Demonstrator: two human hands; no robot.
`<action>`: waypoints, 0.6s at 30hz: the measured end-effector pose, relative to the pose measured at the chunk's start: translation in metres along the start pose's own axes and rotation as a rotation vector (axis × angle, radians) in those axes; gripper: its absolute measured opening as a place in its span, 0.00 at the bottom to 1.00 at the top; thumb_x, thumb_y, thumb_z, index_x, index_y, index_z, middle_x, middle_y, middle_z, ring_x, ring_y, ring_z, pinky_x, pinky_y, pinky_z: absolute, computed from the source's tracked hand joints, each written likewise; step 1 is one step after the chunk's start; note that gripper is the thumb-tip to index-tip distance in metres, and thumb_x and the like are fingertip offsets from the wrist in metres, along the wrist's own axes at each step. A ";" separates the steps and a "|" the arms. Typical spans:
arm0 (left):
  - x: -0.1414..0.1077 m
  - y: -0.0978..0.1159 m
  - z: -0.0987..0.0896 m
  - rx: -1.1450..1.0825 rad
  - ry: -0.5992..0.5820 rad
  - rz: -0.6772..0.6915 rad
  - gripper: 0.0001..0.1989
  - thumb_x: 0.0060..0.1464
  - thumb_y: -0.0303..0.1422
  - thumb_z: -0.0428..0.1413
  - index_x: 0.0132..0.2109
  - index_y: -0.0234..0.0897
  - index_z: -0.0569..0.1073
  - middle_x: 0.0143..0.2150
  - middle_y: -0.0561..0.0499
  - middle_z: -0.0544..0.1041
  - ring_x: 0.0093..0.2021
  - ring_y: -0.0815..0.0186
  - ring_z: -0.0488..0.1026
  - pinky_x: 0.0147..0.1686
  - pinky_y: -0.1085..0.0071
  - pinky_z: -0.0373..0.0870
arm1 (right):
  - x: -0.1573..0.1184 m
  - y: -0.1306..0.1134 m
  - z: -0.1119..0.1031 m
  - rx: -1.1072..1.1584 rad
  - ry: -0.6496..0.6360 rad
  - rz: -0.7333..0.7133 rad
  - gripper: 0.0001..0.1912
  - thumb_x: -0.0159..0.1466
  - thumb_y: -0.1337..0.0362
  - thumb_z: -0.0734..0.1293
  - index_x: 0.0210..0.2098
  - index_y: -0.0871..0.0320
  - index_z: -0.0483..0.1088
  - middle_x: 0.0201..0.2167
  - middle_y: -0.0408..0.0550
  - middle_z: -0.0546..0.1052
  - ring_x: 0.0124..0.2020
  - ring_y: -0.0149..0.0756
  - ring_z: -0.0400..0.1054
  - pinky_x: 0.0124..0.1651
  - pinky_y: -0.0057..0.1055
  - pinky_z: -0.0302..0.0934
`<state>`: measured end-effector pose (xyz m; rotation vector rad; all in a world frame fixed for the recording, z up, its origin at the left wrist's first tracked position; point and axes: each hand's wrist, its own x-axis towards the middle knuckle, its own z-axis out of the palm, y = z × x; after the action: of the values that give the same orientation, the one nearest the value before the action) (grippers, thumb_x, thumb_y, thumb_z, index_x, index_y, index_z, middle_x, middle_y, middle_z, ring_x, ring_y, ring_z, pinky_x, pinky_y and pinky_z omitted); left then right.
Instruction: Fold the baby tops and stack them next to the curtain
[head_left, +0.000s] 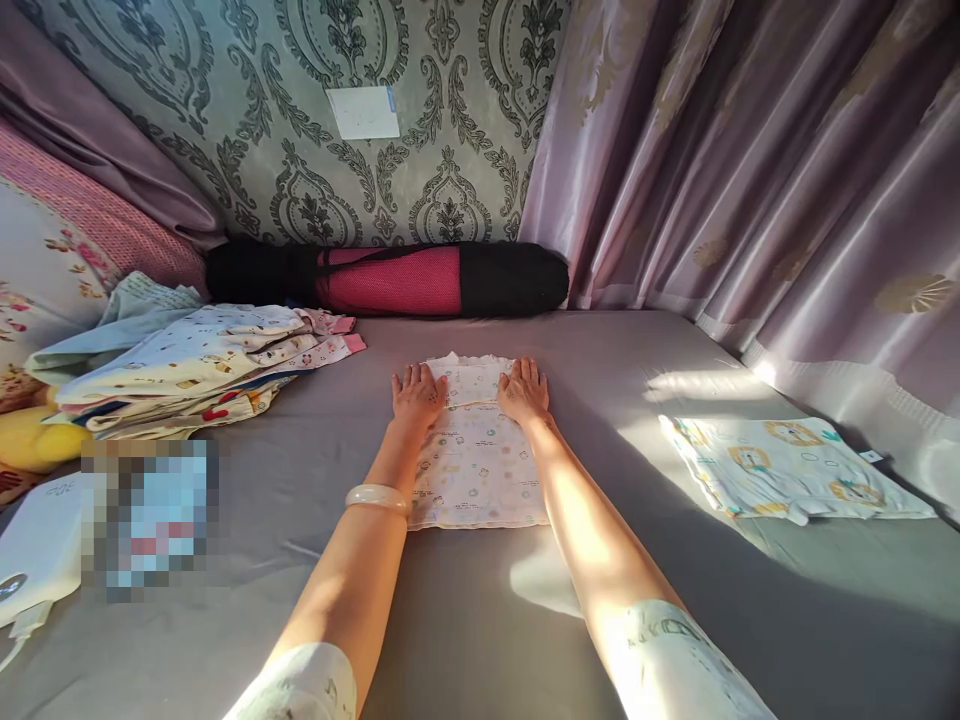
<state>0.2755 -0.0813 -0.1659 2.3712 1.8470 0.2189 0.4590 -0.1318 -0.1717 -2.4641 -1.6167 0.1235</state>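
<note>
A pale, small-print piece of baby clothing [480, 470] lies folded into a flat rectangle in front of me, with a folded-over strip along its far end. My left hand [418, 395] rests on the far left corner of that strip, fingers spread and palm down. On the far right corner my right hand [525, 390] presses down in the same way, its fingers also apart. Neither hand grips the cloth. A light-coloured bangle [378, 498] circles my left wrist.
A grey sheet [465, 610] covers the bed. On the left are a pile of clothes [202, 350], a white device with a cable [45, 540] and a blurred-out object [161, 520]. A folded lion-print cloth [780, 465] lies right. A black-and-red mesh bag [390, 280] lies along the wall.
</note>
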 end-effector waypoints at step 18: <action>-0.004 0.013 -0.006 -0.004 -0.113 0.103 0.33 0.67 0.42 0.36 0.71 0.27 0.54 0.74 0.36 0.51 0.74 0.53 0.45 0.70 0.53 0.43 | 0.010 -0.040 -0.008 -0.022 -0.014 -0.260 0.33 0.73 0.55 0.46 0.70 0.68 0.54 0.72 0.59 0.53 0.73 0.47 0.43 0.72 0.48 0.37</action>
<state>0.2862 -0.0885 -0.1581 2.4238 1.6761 0.0961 0.4287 -0.1086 -0.1556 -2.2462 -1.9354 0.0858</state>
